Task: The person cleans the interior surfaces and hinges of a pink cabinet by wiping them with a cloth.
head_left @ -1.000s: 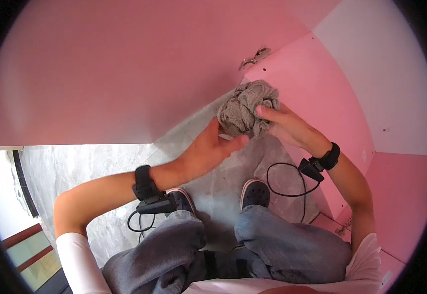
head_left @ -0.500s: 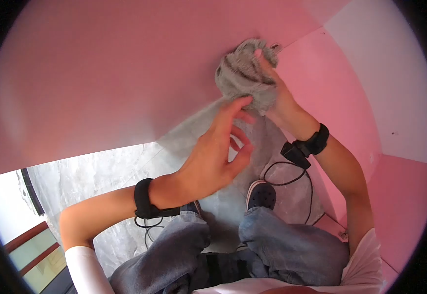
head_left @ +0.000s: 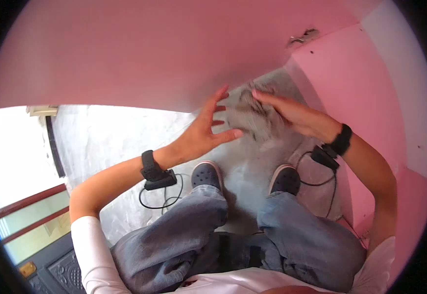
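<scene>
A crumpled grey cloth (head_left: 258, 113), smeared by motion, hangs over the floor between my hands. My right hand (head_left: 292, 111) grips its right side, with the thumb on top. To the left of the cloth, my left hand (head_left: 207, 126) has its fingers spread and holds nothing. Above both hands is a large pink door panel (head_left: 125, 54). A metal hinge (head_left: 303, 38) joins it to the pink cabinet side (head_left: 355, 78).
Below are the grey marble floor (head_left: 125, 132) and my dark clogs (head_left: 206, 176). Black cables (head_left: 332, 196) hang from the wrist straps. A dark ornate panel (head_left: 64, 269) and a red-brown rail (head_left: 32, 203) stand at lower left.
The cloth has come down from the door panel near the hinge, still in my right hand. My left hand has moved up and left, its fingers spreading. The view has shifted.
</scene>
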